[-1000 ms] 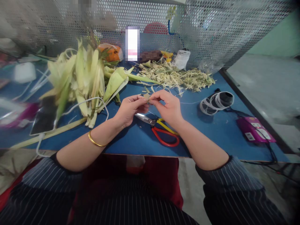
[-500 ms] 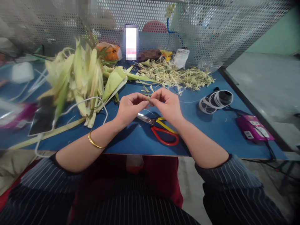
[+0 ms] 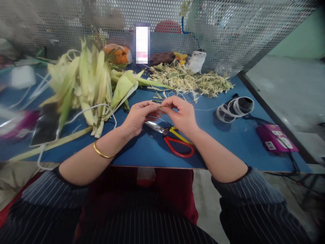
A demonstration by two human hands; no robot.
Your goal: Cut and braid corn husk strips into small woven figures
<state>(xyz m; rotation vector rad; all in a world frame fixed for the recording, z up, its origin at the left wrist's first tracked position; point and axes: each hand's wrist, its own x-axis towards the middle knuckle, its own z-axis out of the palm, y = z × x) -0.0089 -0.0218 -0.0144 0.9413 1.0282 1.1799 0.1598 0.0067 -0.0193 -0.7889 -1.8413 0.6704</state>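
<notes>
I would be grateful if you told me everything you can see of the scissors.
The scissors lie on the blue table, blades pointing left and slightly away from the person. They have shiny, metal-looking blades, one red handle loop and one yellow. The right hand partly hides the yellow loop; whether it touches is unclear.

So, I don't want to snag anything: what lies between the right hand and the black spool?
In the head view, a thin white thread spans the blue tabletop between the right hand and the spool.

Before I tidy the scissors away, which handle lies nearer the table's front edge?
The red handle; the yellow handle lies farther back.
</notes>
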